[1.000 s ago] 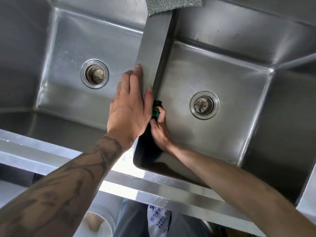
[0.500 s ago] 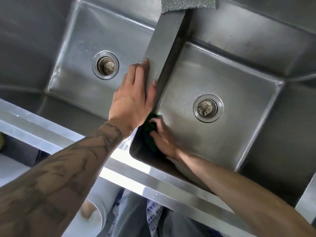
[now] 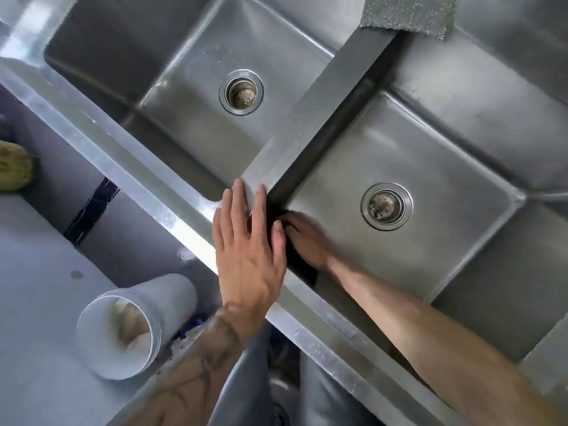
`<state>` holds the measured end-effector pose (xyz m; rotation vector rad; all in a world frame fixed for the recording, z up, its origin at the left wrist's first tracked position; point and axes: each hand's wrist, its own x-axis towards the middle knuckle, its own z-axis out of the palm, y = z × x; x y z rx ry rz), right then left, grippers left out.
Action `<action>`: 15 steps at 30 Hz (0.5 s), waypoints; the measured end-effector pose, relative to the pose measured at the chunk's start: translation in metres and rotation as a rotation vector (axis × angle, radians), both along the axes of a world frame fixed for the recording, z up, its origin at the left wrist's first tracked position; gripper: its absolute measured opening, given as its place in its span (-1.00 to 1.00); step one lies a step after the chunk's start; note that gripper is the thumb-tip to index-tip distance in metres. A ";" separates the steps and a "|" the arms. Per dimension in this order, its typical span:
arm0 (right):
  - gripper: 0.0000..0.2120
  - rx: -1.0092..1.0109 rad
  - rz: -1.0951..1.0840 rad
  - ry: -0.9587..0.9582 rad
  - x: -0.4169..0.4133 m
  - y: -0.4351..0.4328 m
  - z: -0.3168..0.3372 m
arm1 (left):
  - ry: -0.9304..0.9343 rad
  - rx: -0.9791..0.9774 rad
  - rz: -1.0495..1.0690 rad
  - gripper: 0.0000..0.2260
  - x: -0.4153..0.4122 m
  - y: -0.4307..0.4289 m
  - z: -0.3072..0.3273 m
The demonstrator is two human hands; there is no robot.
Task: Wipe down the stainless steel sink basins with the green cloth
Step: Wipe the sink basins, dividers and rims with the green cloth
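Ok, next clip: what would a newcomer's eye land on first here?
The two hands meeting at the near end of the divider: the left hand lies flat on it, while the right hand is down in the dark corner of the right basin just below, any cloth lost in shadow. Next, the left drain and right drain, one per basin, and a grey scouring pad at the divider's far end.

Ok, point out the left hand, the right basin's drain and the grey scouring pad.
left hand (image 3: 249, 256), head view, back of the hand.
right basin's drain (image 3: 386, 206), head view, strainer centre.
grey scouring pad (image 3: 408, 10), head view, its middle.
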<state>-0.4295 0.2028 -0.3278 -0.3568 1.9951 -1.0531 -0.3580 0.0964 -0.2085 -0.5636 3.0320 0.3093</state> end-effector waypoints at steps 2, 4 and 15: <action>-0.65 -0.103 -0.077 -0.046 0.009 0.004 0.017 | 0.025 -0.004 0.058 -0.48 0.012 0.017 -0.001; -0.64 -0.193 -0.128 -0.078 0.018 0.012 0.028 | 0.042 -0.003 0.098 -0.47 0.020 0.029 -0.001; -0.65 -0.035 -0.167 -0.270 0.037 0.062 0.055 | 0.050 0.012 0.117 -0.48 0.023 0.033 0.005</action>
